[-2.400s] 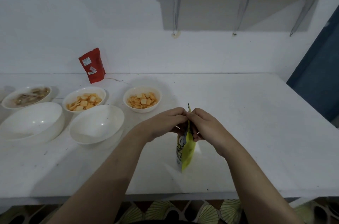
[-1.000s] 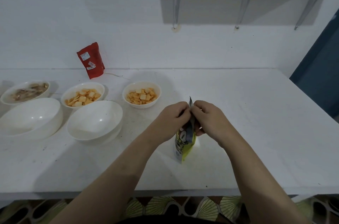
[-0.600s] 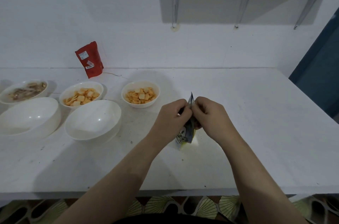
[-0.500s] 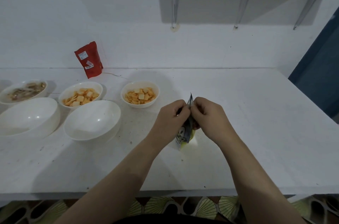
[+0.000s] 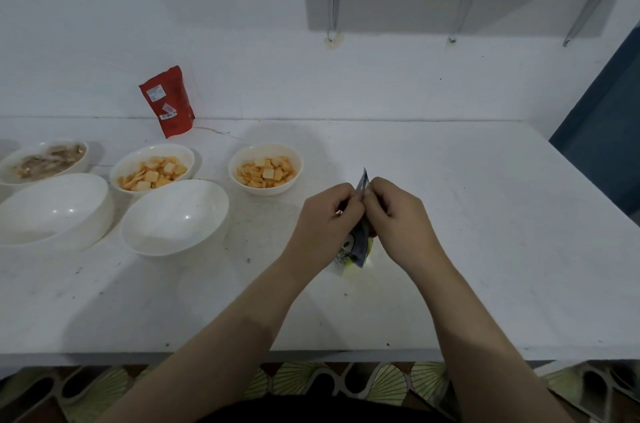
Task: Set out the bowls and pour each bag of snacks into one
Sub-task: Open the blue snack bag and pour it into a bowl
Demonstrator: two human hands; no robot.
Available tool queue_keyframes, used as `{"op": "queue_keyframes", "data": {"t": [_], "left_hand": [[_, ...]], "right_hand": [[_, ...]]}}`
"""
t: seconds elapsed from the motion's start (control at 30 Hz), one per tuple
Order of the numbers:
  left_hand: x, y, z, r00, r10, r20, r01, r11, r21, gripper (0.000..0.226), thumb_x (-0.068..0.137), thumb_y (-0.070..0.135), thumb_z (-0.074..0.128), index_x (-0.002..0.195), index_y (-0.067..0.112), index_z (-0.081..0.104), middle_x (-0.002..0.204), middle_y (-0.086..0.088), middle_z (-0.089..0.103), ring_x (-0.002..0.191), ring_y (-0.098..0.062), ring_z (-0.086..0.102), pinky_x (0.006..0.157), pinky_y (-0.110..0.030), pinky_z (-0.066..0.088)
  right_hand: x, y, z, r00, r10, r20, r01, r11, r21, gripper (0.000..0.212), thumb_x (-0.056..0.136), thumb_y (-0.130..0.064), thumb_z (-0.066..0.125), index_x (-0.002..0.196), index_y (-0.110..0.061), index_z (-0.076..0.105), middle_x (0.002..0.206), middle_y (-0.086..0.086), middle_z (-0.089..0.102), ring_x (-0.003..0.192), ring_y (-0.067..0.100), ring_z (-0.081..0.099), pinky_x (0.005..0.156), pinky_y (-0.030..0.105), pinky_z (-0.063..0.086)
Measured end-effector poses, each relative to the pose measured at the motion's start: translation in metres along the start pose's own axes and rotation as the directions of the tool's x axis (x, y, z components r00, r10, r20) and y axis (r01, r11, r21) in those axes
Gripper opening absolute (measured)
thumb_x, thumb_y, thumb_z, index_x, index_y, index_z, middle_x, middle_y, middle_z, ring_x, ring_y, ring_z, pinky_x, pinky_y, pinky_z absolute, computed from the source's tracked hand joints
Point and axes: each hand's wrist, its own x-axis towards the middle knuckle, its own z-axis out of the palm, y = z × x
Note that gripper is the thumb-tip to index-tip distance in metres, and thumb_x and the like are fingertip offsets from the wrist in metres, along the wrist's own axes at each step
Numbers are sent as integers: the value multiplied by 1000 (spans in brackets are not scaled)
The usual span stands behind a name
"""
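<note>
A yellow snack bag is held upright over the white table, its top edge pinched between the curled fingers of the left hand and right hand, knuckles nearly touching. To the left, two empty bowls are set before three filled ones. A red bag is propped against the wall

L hand + R hand pinch yellow snack bag top | 2 empty bowls left

No readable text; red bag labels, yellow bag print illegible
</note>
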Motion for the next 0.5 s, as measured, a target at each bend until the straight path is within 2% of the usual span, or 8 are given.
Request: {"op": "queue_keyframes", "data": {"t": [0.1, 0.2, 0.27, 0.37, 0.43, 0.5], "left_hand": [[5, 3, -5, 999, -45, 29, 44, 998, 38, 29, 90, 12, 52, 63, 10, 46, 59, -1, 49, 59, -11, 45, 56, -23, 40], [16, 7, -16, 984, -128, 120, 115, 987, 110, 28, 85, 32, 48, 73, 7, 52, 75, -15, 63, 72, -29, 63, 73, -47, 57], [20, 9, -22, 985, -84, 149, 60, 985, 165, 30, 90, 32, 47, 77, 5, 51, 76, -18, 62, 76, -36, 62, 73, -54, 54], [19, 11, -29, 979, 7, 203, -48, 979, 200, 26, 97, 19, 44, 76, 6, 45, 75, -20, 56, 75, -38, 57, 71, -57, 51], [17, 9, -30, 978, 21, 209, -62, 979, 192, 28, 99, 22, 44, 76, 6, 45, 76, -20, 56, 76, -38, 58, 73, -57, 50], [14, 7, -31, 976, 21, 216, -57, 985, 163, 29, 99, 27, 44, 77, 7, 45, 76, -19, 54, 76, -38, 56, 75, -58, 50]], "right_hand": [[0, -1, -4, 998, -29, 56, 34, 996, -85, 31, 100, -20, 45, 72, -11, 37, 63, 2, 44, 59, 20, 40, 54, 33, 35], [1, -5, -8, 992, -47, 115, 63, 988, -144, 28, 101, -21, 44, 74, -14, 41, 69, 7, 55, 70, 31, 58, 58, 42, 45], [-1, -9, -9, 987, -68, 147, 87, 988, -129, 23, 101, -21, 45, 81, -9, 47, 73, 6, 61, 75, 30, 62, 63, 44, 49], [-3, -9, -9, 987, -59, 151, 73, 994, -85, 22, 99, -20, 46, 82, -6, 49, 72, 6, 58, 68, 24, 57, 59, 35, 47], [-4, -8, -7, 989, -44, 140, 49, 998, -32, 24, 99, -18, 47, 77, -8, 45, 68, 8, 53, 63, 17, 48, 57, 32, 43], [-5, -7, -5, 992, -26, 126, 27, 1000, -2, 27, 100, -16, 46, 74, -11, 43, 64, 0, 48, 62, 18, 47, 58, 32, 42]]}}
